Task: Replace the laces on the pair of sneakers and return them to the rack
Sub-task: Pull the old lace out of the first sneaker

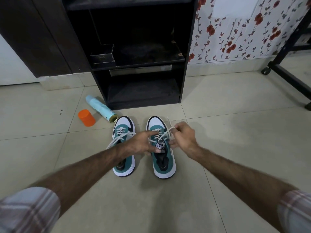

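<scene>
Two teal-and-white sneakers stand side by side on the tiled floor, toes toward the black rack (pixel 183 81). The left sneaker (pixel 123 126) has white laces trailing loose to its left side. My left hand (pixel 141 143) lies across the gap onto the right sneaker (pixel 164 165), its forefinger pressing on the laces and its other fingers on the tongue. My right hand (pixel 182 135) pinches the white lace (pixel 165 132) of that sneaker, pulled up and to the right. The rack's lower shelves stand open and dark.
An orange cap (pixel 86 118) and a pale blue spray can (pixel 101 109) on its side lie on the floor left of the sneakers. A small black box (pixel 102 53) sits on the rack's middle shelf. A wheeled black frame (pixel 289 78) stands at the right.
</scene>
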